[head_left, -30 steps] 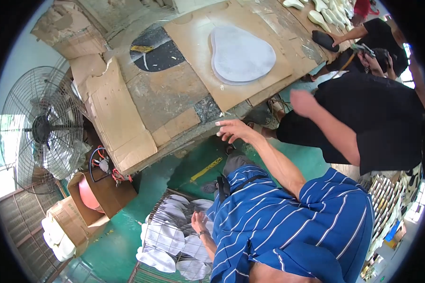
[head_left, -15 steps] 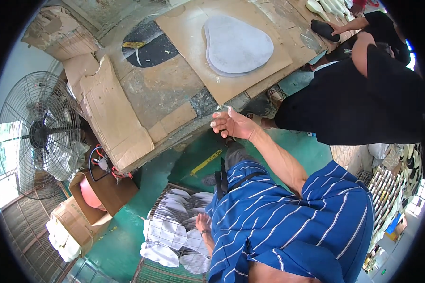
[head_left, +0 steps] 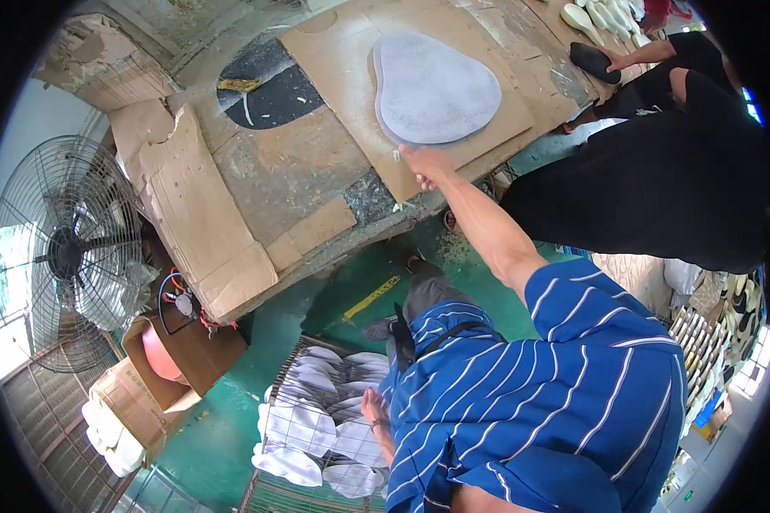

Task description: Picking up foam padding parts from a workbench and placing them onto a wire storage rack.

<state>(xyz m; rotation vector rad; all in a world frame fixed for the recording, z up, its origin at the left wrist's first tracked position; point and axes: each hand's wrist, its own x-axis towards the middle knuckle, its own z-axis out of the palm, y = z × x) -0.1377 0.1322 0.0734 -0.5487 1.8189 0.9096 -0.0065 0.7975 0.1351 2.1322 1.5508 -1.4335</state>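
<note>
A pale grey, rounded-triangular padded piece [head_left: 438,88] with a layered edge lies on a brown cardboard sheet [head_left: 338,56] on the workbench. My right hand [head_left: 428,167] reaches to its near edge, fingers curled in. Whether the fingertips pinch the edge or only lie beside it is too small to tell. Low at my side, my left hand [head_left: 373,405] is by a wire basket [head_left: 275,398] filled with several white, flat oval pieces [head_left: 304,427]. Its fingers are partly hidden and small, so their grip does not show.
A large wire-guarded fan [head_left: 64,252] stands at the left, above an open carton [head_left: 192,355] with a red round object. Torn cardboard [head_left: 198,214] covers the bench's left end. At the right, a co-worker in black [head_left: 633,184] has a hand on a dark, rounded object [head_left: 595,62].
My right hand has moved forward and up from beyond the bench edge to the pale padded piece, its spread fingers now curled. My left hand has stayed by the basket.
</note>
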